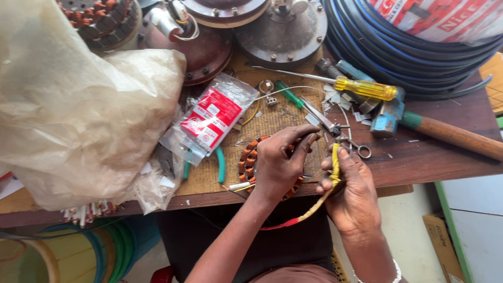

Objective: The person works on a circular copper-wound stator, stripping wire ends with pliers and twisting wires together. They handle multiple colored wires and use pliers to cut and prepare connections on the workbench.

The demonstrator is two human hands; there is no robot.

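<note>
We've got the left hand [280, 162] clamped over the copper-wound stator [250, 163] at the bench's [429, 157] front edge; right hand [352, 188] pinching yellow sleeving [335, 163]; sleeving not yet seated, lead loose.

Your left hand [277, 162] presses copper coil ring [250, 160] on table [445, 152]. Your right hand [353, 191] grips yellow sleeve [335, 162], fingers closed around it. Scissors [340, 128], yellow screwdriver [361, 87], hammer [419, 123] near. Plastic bag [68, 105] at left.
</note>
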